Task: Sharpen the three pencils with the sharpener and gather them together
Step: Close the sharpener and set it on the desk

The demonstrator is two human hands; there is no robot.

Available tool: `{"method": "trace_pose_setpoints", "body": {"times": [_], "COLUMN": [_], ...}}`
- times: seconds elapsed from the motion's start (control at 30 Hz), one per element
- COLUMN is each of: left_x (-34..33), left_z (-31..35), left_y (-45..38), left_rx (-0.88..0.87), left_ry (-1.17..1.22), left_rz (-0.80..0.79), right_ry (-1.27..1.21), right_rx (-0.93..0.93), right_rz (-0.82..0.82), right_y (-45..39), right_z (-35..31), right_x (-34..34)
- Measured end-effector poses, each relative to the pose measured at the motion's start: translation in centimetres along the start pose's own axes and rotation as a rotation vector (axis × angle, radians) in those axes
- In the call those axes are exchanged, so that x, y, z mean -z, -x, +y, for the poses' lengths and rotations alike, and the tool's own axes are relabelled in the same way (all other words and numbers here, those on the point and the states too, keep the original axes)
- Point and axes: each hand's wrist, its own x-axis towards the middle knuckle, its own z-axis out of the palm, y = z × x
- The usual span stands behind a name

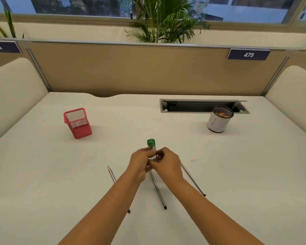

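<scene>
one pencil [111,174] already shows a sharp tip on the desk [237,174], the middle pencil [158,191] is gripped with the green sharpener [151,145] by left hand [140,163] and right hand [168,163], right pencil [193,179] untouched, gathering left.

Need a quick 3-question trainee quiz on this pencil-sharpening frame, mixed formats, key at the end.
1. True or false: the green sharpener lies on the desk, untouched.
2. How many pencils lie flat on the desk, held by neither hand?
3. Which holder shows shavings inside? A) red mesh holder B) white-wrapped mesh cup

Key:
1. False: the left hand and right hand meet at it, with the middle pencil angled into them.
2. Two: left pencil, right pencil.
3. B
</scene>
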Motion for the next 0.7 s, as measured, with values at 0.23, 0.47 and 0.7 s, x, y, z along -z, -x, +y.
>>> {"method": "trace_pose_setpoints", "body": {"times": [0.23,0.47,0.7], "left_x": [1.4,6.5,7.6], "left_z": [1.1,2.3,3.2], "left_y": [-1.5,-5.9,-8.9], "left_rx": [-0.154,-0.349,-0.154], "left_ry": [-0.21,-1.137,-1.7], "left_rz": [0.085,0.249,-0.006], "right_ry": [0.096,0.238,0.382], "right_rx": [-0.066,-0.152,-0.214], "right_rz": [0.143,0.193,0.175], "right_y": [-4.5,-10.8,-14.0], "right_z": [1.5,5.1,7.7], "right_x": [2.5,6.2,7.5]}}
